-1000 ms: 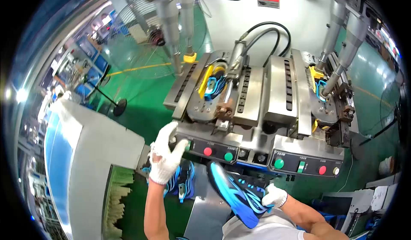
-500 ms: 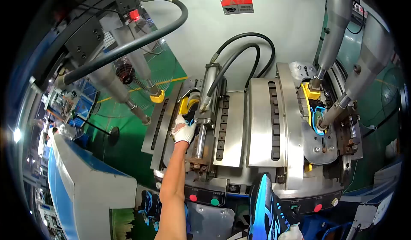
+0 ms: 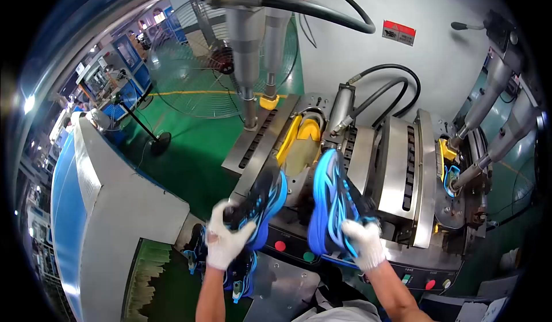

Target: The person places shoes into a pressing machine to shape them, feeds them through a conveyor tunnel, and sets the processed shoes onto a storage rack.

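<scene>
In a white glove, my left hand (image 3: 225,238) is closed around a black sneaker (image 3: 261,204) with a blue sole, held in front of the machine's left station. My right hand (image 3: 363,243), also gloved, grips the heel part of a second sneaker (image 3: 330,207), black with light-blue lines and a blue-purple sole. The two shoes are apart, toes pointing up and away from me. Just beyond them, the left station shows its yellow pads (image 3: 309,129) around a bare mould plate (image 3: 300,156).
Metal press rods (image 3: 247,63) hang above the left station. At the right station, rods press into a blue-edged shoe (image 3: 451,178). More shoes (image 3: 244,276) sit low at left. A control panel with a red button (image 3: 280,245) runs along the front. A fan (image 3: 221,60) stands behind.
My left hand has come back from the left station and now holds a sneaker. The right hand has raised its sneaker toward the machine. The view has turned left.
</scene>
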The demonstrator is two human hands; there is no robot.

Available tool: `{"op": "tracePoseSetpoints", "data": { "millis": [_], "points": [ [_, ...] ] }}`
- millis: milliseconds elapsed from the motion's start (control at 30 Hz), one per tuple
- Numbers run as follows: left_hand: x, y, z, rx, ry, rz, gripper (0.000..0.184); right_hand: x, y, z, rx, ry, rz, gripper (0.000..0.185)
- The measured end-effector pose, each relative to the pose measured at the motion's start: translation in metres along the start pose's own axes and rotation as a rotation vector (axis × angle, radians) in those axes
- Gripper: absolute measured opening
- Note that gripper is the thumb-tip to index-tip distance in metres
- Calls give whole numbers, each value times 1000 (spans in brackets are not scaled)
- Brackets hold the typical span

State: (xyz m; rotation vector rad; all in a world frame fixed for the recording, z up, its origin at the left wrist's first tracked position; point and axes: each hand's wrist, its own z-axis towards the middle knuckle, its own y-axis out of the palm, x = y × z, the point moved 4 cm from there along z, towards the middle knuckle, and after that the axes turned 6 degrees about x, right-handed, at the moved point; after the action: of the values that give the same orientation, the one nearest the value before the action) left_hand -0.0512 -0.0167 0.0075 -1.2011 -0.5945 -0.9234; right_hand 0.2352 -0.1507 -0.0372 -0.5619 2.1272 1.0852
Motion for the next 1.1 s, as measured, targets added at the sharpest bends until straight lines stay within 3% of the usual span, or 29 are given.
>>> {"op": "tracePoseSetpoints", "data": {
  "millis": [67, 100, 133, 167, 200, 233, 300, 367, 400, 433, 500, 567, 633, 667, 700, 767, 800, 833, 867, 900, 933, 967, 1000, 1033, 1100],
  "points": [
    [-29, -31, -61, -15, 25, 96, 58, 6, 43, 68, -57, 26, 2, 33],
    [-56, -40, -97, -68, -75, 125, 59, -1, 70, 103, -83, -19, -29, 21],
    [-86, -45, -134, -137, -241, 53, 60, -1, 93, 139, -177, 5, 61, 19],
    [-88, -49, -160, -211, -215, 157, 61, 3, 109, 177, -172, 20, 35, 18],
    [-105, -47, -191, -283, -324, 121, 69, 7, 123, 215, -168, 36, 8, 17],
    [-121, -49, -225, -252, -346, 248, 58, 12, 131, 252, -110, 35, -86, 17],
    [-136, -41, -263, -232, -361, 267, 58, 26, 129, 324, 82, -97, -615, 19],
    [-165, -26, -300, -147, -343, 255, 56, 46, 115, 385, 187, -448, -1718, 23],
    [-171, -22, -310, -81, -352, 299, 55, 60, 112, 403, 282, -525, -1873, 25],
    [-176, -16, -312, -19, -357, 346, 53, 71, 121, 390, 760, -532, -1531, 25],
    [-192, -1, -328, 90, -386, 379, 52, 62, 137, 393, 303, -509, -1944, 29],
    [-205, 14, -333, 182, -232, 485, 50, 57, 132, 387, 531, -372, -1586, 29],
    [-224, 26, -337, 132, -253, 627, 72, 77, 107, 453, 553, -684, -1991, 27],
    [-220, 27, -327, 145, -323, 626, 72, 64, 133, 418, 56, -645, -2489, 33],
    [-208, 16, -316, 99, -323, 534, 62, 64, 135, 414, 64, -612, -2350, 33],
    [-228, 10, -328, -162, -418, 575, 66, 51, 141, 400, 111, -537, -2072, 30],
    [-228, 9, -327, -141, -335, 610, 59, 50, 149, 376, -283, -818, -2459, 32],
    [-241, 15, -301, -163, -261, 600, 53, 34, 89, 481, -213, -502, -1850, 34],
    [-254, 20, -287, -116, -111, 547, 36, 47, 90, 498, -356, -286, -1546, 33],
    [-233, 1, -326, -73, -98, 627, 38, 55, 89, 497, -435, -46, -1243, 32],
    [-235, 18, -311, -223, -170, 664, 42, 20, 63, 511, -443, 13, -1029, 33],
    [-232, 15, -319, -119, -154, 663, 43, -16, 42, 511, -448, 77, -815, 34],
    [-222, 13, -327, -16, -137, 659, 44, 26, 75, 471, -397, -125, -983, 46],
    [-229, 32, -314, -36, -131, 694, 48, -9, 89, 364, -341, -345, -1126, 66],
    [-216, 48, -307, -39, -203, 713, 46, -8, 95, 222, -336, -841, -1217, 72]
  ]
}}
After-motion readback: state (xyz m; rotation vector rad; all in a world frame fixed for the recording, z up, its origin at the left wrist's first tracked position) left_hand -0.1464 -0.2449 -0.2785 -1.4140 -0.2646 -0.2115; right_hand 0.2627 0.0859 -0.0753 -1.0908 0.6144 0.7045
